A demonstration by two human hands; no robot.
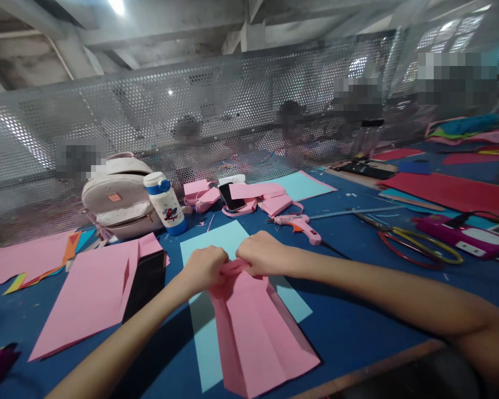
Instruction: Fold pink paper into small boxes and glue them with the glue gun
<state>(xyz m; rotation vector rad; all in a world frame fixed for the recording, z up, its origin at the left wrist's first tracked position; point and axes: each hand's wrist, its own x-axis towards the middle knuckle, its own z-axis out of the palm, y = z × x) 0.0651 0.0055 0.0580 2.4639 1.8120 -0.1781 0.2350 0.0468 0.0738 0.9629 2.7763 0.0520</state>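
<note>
A folded pink paper piece (261,332), creased lengthwise like a flattened bag, lies in front of me over a light blue sheet (203,332). My left hand (205,267) is closed on the left side of its far end, knuckles up. On the right side of that same end, my right hand (261,254) is closed too. Between the two hands the paper's edge is bunched or folded over. Both sets of fingertips are hidden behind the knuckles and paper. A pink glue gun (297,224) rests just beyond my right hand.
To the left are folded pink sheets (87,288) and a black flat object (145,282). Beyond stand a bottle (166,205), a backpack (120,194) and small pink paper pieces (276,202). Scissors (416,246) and a purple device (466,235) lie right. A perforated metal screen (233,100) borders the table.
</note>
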